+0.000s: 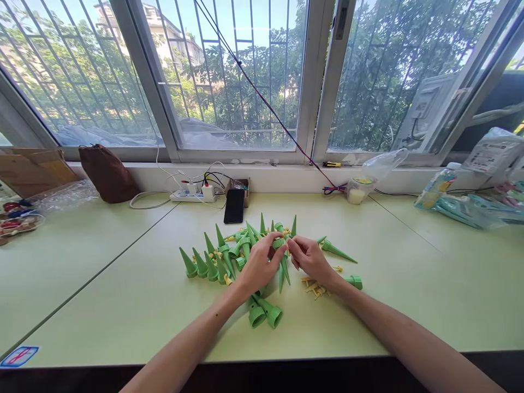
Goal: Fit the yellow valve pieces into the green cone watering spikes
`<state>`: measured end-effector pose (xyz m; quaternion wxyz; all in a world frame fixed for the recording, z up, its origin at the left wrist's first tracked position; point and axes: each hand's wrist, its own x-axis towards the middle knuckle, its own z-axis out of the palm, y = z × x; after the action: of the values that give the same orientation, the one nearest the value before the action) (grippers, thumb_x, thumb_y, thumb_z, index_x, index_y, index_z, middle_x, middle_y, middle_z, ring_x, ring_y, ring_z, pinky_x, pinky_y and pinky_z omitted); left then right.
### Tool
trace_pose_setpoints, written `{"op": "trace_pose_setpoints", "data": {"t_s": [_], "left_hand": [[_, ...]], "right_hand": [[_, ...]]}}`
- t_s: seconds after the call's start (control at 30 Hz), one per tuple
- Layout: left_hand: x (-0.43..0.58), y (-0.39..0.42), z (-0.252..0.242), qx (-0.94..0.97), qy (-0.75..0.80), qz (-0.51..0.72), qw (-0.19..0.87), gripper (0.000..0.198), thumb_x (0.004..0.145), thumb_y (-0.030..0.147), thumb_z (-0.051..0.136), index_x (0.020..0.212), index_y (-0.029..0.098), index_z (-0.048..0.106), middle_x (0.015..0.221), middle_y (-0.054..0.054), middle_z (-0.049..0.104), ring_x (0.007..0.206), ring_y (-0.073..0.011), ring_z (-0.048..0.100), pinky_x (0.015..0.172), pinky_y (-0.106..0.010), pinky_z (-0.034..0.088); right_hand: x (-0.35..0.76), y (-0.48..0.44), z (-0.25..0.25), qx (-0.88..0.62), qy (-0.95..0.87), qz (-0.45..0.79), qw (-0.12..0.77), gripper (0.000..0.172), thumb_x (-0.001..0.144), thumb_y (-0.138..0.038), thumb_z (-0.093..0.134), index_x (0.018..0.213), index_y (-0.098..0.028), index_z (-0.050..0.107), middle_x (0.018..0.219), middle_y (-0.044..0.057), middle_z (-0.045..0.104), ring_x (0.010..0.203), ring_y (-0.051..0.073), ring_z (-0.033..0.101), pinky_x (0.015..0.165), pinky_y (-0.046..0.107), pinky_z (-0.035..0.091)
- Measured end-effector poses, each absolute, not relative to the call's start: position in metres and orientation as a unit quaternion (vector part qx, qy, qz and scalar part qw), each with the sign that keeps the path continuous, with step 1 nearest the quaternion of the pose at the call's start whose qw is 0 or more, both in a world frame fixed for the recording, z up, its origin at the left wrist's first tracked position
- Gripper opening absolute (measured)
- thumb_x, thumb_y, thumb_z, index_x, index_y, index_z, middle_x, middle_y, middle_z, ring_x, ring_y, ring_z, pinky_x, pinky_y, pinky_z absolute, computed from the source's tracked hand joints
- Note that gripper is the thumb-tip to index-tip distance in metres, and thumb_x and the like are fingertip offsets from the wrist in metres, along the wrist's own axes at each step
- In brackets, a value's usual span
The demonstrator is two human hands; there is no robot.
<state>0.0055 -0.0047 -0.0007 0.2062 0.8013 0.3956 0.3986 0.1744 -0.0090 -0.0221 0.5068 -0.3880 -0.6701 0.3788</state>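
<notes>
A heap of green plastic cone spikes [223,256] lies in the middle of the pale green table [123,305]. My left hand [257,265] is closed round one green spike [278,243] at its wide end, over the heap. My right hand [309,256] pinches at the same spike's end, with a small yellow piece [287,246] between the fingertips. Small yellow pieces [313,286] lie scattered under my right wrist. Two spikes [264,312] lie nearest to me, and single spikes [338,251] lie to the right.
A black phone [234,206] leans on a small box at the back. A white power strip [194,194] with cables, a brown pouch [107,173], a small jar [356,192], a bottle [436,188] and plastic bags [491,158] line the window side.
</notes>
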Motion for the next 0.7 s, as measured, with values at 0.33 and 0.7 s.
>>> {"op": "trace_pose_setpoints", "data": {"t_s": [0.33,0.7], "left_hand": [[0.0058,-0.0054,0.0009,0.799,0.394,0.401,0.215,0.026,0.096,0.037,0.05,0.115,0.02,0.053,0.074,0.001,0.061,0.057,-0.0133,0.057,0.06,-0.025,0.046],[0.0062,-0.0054,-0.0015,0.788,0.391,0.42,0.222,0.017,0.094,0.035,0.052,0.101,0.021,0.046,0.082,0.002,0.058,0.055,-0.0096,0.052,0.055,-0.022,0.04]], "right_hand": [[0.1722,-0.0068,-0.0267,-0.358,-0.661,0.397,0.527,0.032,0.094,-0.051,0.053,0.088,-0.019,0.056,0.055,-0.005,0.048,0.046,0.011,0.046,0.047,0.024,0.038],[0.1722,-0.008,-0.0242,-0.36,-0.662,0.403,0.519,0.034,0.095,-0.051,0.052,0.084,-0.02,0.054,0.055,-0.005,0.048,0.046,0.011,0.046,0.047,0.024,0.037]]}}
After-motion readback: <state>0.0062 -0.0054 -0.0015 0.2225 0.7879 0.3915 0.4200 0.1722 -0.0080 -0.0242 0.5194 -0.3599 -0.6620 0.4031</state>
